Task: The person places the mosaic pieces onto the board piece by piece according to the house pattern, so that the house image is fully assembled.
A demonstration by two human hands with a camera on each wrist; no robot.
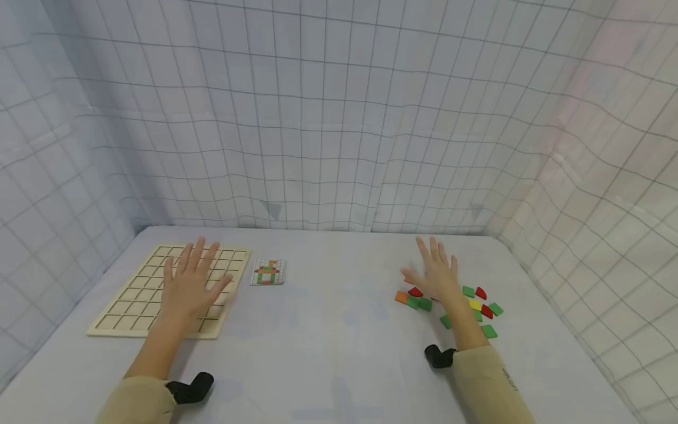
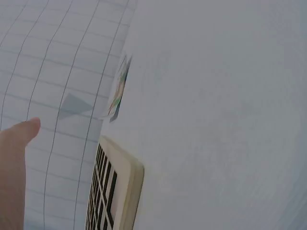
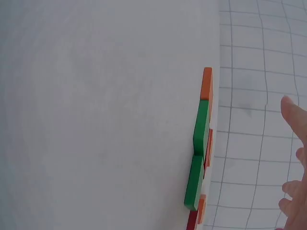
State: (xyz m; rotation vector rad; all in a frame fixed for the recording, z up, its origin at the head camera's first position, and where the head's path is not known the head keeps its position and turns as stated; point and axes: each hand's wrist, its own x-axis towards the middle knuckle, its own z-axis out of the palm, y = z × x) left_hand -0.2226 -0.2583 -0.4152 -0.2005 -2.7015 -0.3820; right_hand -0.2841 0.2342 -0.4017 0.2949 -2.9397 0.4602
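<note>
Fingers spread, my left hand (image 1: 186, 291) is over a cream grid board (image 1: 124, 307) with square cells; it holds nothing. The board's corner (image 2: 128, 182) and my left thumb (image 2: 19, 134) show in the left wrist view. On the right, my right hand (image 1: 438, 275) is spread above loose flat tiles, also holding nothing, and hides some of them. Among these are an orange square (image 1: 402, 297), green squares (image 1: 425, 304), a yellow tile (image 1: 474, 304) and red rounded pieces (image 1: 481, 292). In the right wrist view a green tile (image 3: 194, 182) stands out beside my fingers.
A small card (image 1: 268, 272) printed with a coloured tile figure lies right of the board. The white table (image 1: 328, 330) is enclosed by grid-patterned cloth (image 1: 328, 118) at the back and both sides. A black wrist strap piece (image 1: 193, 388) sticks out by each sleeve.
</note>
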